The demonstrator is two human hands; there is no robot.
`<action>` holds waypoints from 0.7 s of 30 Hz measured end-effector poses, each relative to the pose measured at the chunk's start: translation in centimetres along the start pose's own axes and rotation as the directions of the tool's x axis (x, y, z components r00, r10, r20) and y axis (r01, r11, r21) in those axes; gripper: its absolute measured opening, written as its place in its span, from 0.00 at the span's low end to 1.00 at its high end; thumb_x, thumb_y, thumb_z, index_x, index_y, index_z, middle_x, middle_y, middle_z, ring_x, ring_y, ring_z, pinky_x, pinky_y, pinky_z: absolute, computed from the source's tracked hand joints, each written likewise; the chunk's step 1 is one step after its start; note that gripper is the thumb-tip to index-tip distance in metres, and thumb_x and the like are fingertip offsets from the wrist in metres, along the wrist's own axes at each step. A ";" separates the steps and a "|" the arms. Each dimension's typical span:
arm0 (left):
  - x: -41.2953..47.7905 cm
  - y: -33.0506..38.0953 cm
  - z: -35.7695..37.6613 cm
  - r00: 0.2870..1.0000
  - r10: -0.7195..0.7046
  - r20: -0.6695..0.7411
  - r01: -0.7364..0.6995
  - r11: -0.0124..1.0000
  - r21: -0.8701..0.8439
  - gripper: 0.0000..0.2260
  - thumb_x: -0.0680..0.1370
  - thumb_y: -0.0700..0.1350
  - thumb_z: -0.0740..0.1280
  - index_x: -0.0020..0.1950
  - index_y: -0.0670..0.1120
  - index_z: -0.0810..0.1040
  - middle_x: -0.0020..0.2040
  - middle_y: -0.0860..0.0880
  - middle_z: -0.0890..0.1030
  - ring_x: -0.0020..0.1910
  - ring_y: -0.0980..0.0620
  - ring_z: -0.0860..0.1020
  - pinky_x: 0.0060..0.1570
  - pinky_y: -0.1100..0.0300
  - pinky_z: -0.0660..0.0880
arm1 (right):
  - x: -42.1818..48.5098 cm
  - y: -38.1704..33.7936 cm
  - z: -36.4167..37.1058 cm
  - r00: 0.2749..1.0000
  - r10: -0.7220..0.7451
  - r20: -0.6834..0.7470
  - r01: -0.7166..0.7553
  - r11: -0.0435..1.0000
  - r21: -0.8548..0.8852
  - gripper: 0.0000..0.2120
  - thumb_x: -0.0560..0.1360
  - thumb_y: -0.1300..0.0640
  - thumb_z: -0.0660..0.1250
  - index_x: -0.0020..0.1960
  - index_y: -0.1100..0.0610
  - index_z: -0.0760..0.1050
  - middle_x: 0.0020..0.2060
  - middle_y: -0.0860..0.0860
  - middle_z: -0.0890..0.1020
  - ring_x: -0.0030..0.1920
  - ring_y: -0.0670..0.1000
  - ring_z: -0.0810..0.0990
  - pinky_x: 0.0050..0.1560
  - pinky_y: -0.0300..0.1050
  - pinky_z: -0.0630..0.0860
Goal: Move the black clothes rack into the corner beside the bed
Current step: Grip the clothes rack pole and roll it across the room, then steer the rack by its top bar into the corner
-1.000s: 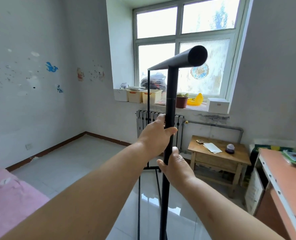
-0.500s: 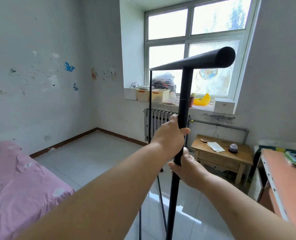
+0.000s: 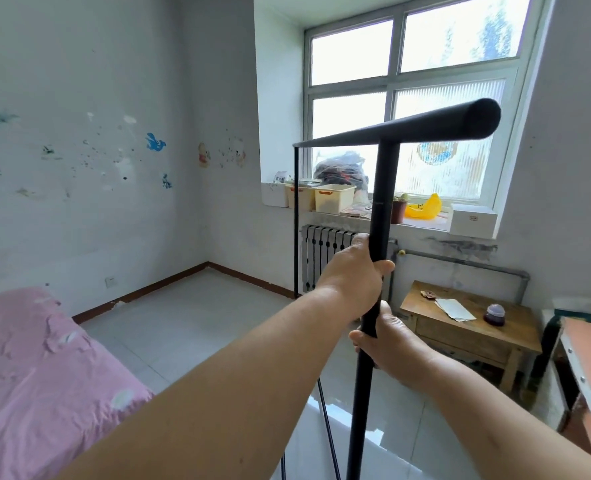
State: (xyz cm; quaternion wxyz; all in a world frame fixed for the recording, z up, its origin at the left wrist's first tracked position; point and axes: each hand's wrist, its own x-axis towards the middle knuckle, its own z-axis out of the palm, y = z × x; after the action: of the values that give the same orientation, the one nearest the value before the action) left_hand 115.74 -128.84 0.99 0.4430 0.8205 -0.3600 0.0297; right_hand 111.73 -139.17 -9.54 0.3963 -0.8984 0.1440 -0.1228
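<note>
While both the left hand (image 3: pixel 354 277) and right hand (image 3: pixel 387 336) wrap their fingers around the near post of the clothes rack (image 3: pixel 378 220) (mid-room, right of the bed (image 3: pixel 41 368)), its far end could clip the radiator (image 3: pixel 325 251).

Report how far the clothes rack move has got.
Done: both hands grip the black clothes rack by its near upright, the left hand above the right hand. In hand: carrying it across the open floor. Left: the corner beyond the pink bed is bare; the rack is not there yet.
</note>
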 end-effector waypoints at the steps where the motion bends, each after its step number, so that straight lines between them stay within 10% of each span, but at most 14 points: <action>1: 1.1 -0.6 0.0 1.000 0.013 0.005 -0.013 1.000 -0.003 0.15 0.79 0.49 0.65 0.64 0.49 0.69 0.53 0.47 0.81 0.52 0.45 0.80 0.54 0.48 0.78 | 1.2 0.2 -0.1 1.000 -0.005 0.002 0.005 1.000 0.003 0.14 0.72 0.48 0.67 0.45 0.37 0.61 0.43 0.51 0.78 0.44 0.52 0.80 0.51 0.58 0.79; 15: 18.8 -7.3 1.6 0.987 0.109 0.118 -0.101 0.992 -0.074 0.15 0.75 0.55 0.69 0.60 0.56 0.74 0.45 0.56 0.78 0.46 0.53 0.78 0.40 0.63 0.71 | 15.4 4.6 0.1 0.963 -0.021 -0.269 0.022 1.000 0.003 0.04 0.75 0.49 0.68 0.48 0.45 0.72 0.40 0.42 0.79 0.42 0.40 0.77 0.39 0.38 0.71; 21: 26.4 -10.3 3.6 0.990 0.110 0.087 -0.106 0.993 -0.049 0.15 0.74 0.57 0.68 0.60 0.57 0.74 0.49 0.54 0.79 0.50 0.50 0.78 0.52 0.53 0.76 | 23.5 6.6 -0.4 0.965 -0.033 -0.261 0.027 0.999 -0.027 0.04 0.77 0.46 0.65 0.47 0.44 0.70 0.38 0.41 0.78 0.40 0.41 0.77 0.37 0.35 0.71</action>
State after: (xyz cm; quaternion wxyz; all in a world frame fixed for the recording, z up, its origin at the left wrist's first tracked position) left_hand 140.57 -142.85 1.26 0.4423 0.7902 -0.4241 0.0089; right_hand 132.37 -152.10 -11.70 0.3616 -0.8809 0.1830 -0.2445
